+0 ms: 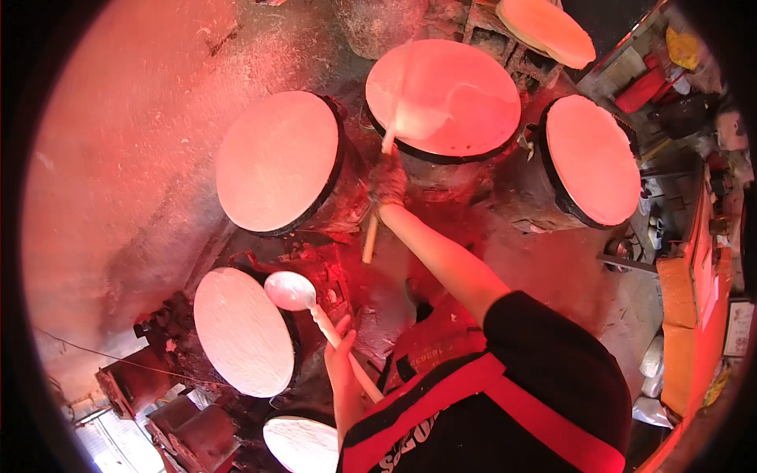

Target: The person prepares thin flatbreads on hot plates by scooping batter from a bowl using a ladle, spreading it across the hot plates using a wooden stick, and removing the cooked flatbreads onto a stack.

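Before me stand several round griddles topped with pale sheets, likely batter or thin flatbread, all tinted by red light. My right hand point(388, 180), in a dark glove, grips a wooden-handled spreader point(371, 239). Its long thin blade, slightly blurred, lies over the sheet point(473, 88) on the far middle griddle point(455, 159), where a folded or smeared patch shows. In my left hand point(341, 360) is the pale handle of a large ladle point(291, 291). The ladle's bowl is beside the right edge of the near-left sheet point(243, 331), apparently above its rim.
More covered griddles stand at far left point(278, 162), right point(591, 159) and bottom point(304, 446). A stack of round flatbreads point(547, 29) rests at the top right. A stained wall point(118, 148) borders the left. Cardboard point(677, 337) and clutter line the right side.
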`<state>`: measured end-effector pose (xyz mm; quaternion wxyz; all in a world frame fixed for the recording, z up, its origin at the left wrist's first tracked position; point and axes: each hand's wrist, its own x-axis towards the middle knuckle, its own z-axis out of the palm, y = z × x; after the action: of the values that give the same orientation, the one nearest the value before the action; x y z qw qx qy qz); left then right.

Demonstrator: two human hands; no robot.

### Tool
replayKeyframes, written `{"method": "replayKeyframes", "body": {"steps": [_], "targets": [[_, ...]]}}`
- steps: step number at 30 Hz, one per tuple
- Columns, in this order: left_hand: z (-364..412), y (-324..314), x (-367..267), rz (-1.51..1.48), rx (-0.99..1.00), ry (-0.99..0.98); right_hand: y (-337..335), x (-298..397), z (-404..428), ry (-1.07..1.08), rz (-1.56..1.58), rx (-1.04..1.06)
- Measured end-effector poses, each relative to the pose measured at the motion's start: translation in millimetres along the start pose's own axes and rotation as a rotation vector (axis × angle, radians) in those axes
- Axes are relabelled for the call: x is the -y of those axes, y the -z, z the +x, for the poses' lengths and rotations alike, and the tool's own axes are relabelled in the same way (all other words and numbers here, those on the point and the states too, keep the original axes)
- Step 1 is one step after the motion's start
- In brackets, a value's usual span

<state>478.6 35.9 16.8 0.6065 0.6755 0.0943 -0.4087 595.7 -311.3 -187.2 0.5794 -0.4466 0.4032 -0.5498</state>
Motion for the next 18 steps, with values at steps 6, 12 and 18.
{"method": "replayKeyframes", "body": {"steps": [6,12,18], "targets": [[8.9,-33.5,-17.2,0.012,0.128,-0.093,149.0,93.5,-3.9,-0.214,-0.104,0.071],[3.0,-54.6,-16.6,-0.006,0.216,-0.026,141.6,180.7,26.4,-0.569,0.084,0.009],[-0.4,-103.7,-17.1,-0.062,0.229,-0.028,195.2,142.1,4.8,-0.483,-0.099,0.479]]}}
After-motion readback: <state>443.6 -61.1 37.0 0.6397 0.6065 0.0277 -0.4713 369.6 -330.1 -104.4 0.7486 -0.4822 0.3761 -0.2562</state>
